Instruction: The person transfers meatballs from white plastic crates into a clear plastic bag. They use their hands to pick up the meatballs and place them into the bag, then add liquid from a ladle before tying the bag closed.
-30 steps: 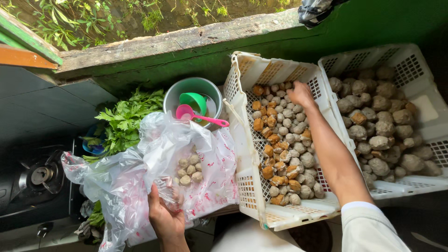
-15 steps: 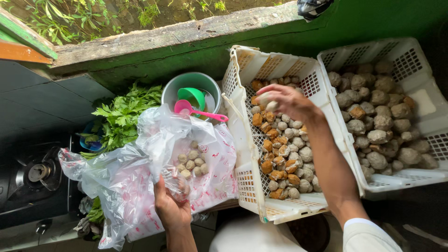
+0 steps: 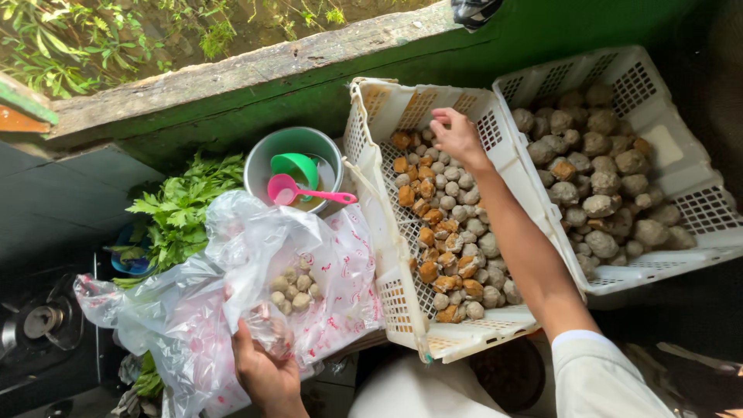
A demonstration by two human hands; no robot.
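Small, round, pale grey meatballs (image 3: 458, 203) are lying heaped in a white perforated plastic crate (image 3: 370, 147), mixed with orange-brown fried cubes (image 3: 427, 237) (the cubes look puffy and rough-skinned). The right hand (image 3: 458, 138) is reaching into the crate's far end, fingers curled down onto the heap; whether they are pinching a ball cannot be told. The left hand (image 3: 267, 370) is gripping a thin, crinkled clear plastic bag (image 3: 193, 310) from below, fingers closed on a gathered fold, and a cluster of the same pale balls (image 3: 292, 288) is sitting inside the film. Just beside the first crate, to the right, a second white crate (image 3: 681, 186) is holding larger, lumpier brownish balls. Behind the bag, a round metal bowl (image 3: 263, 159) is carrying a green scoop (image 3: 298, 165) and a pink spoon (image 3: 309, 193), with leafy greens (image 3: 182, 209) lying to its left.
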